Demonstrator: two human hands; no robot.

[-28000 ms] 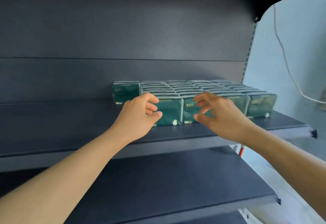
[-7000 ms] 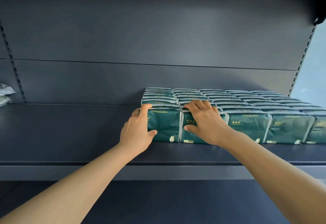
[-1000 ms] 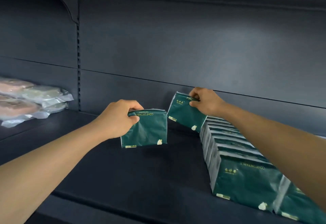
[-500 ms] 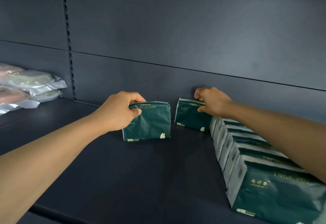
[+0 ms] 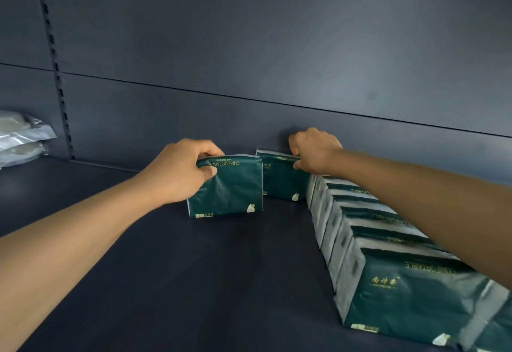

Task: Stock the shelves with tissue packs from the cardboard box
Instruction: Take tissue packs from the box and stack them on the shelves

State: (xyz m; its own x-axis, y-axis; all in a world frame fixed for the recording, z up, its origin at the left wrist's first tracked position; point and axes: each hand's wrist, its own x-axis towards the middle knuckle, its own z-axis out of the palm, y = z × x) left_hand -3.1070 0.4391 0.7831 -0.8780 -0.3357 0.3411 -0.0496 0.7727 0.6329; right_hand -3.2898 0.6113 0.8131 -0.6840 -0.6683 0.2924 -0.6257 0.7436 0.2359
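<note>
Pinching top edges: left hand [image 5: 177, 174] grips a soft, light dark-green film tissue pack [image 5: 230, 185]; right hand [image 5: 313, 149] curled on another [image 5: 282, 180], probably gripping; film crumples, so hold seams.

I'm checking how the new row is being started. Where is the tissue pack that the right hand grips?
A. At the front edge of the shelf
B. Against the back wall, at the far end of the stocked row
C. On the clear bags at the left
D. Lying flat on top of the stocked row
B. The right hand holds its tissue pack upright against the back wall, beside the far end of the stocked row.
</note>
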